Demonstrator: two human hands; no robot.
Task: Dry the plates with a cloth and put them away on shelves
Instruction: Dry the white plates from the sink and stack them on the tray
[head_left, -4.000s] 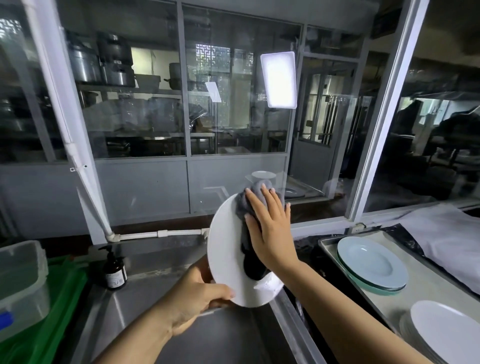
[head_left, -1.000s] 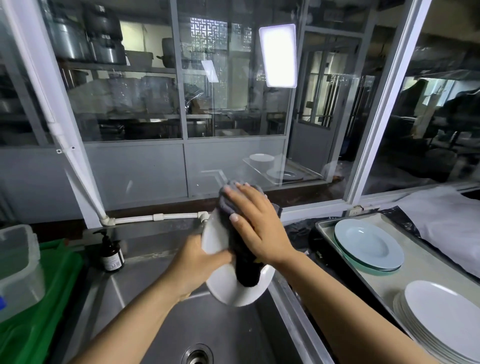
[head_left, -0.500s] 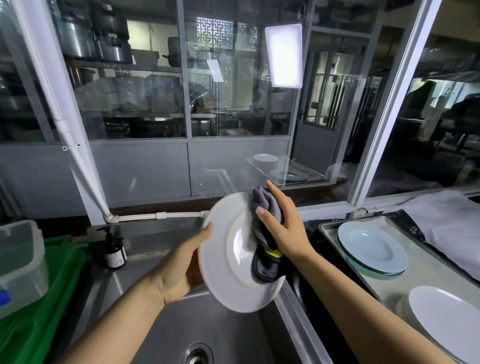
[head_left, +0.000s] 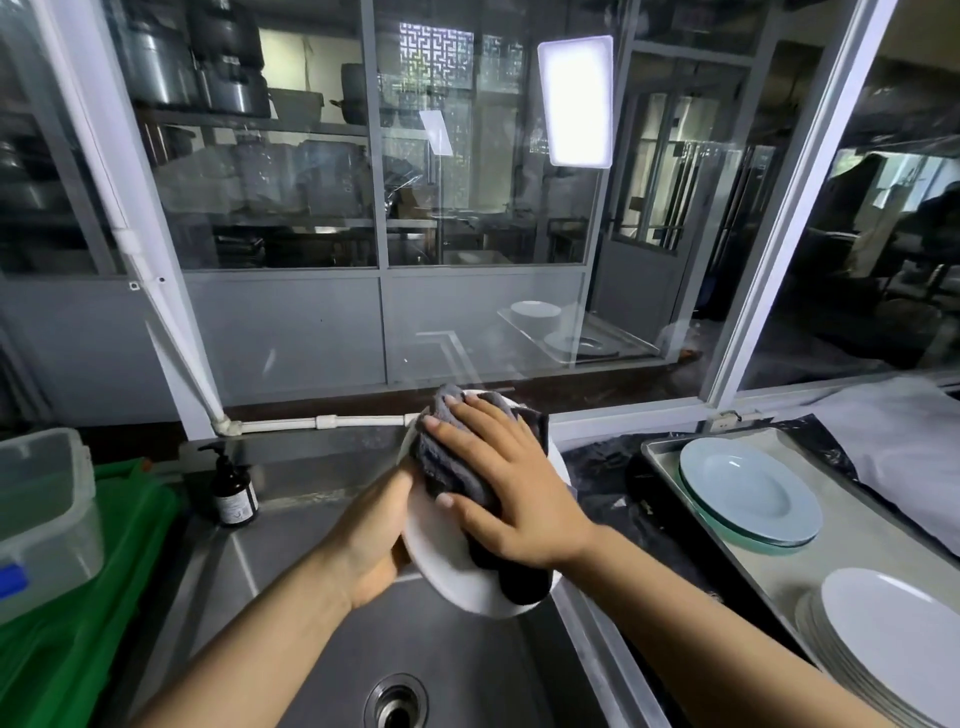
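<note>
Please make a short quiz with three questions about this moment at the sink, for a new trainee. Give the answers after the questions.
1. True or false: the right hand presses the cloth against the white plate.
2. What does the left hand hold? A) the soap bottle B) the white plate C) the plastic box
3. Fill in: the pale blue plate lies on a metal ____, to the right of the sink.

Key
1. True. The fingers lie flat on the cloth.
2. B. It grips the plate's left edge, above the sink.
3. Tray. A stack of white plates lies on it too.
</note>
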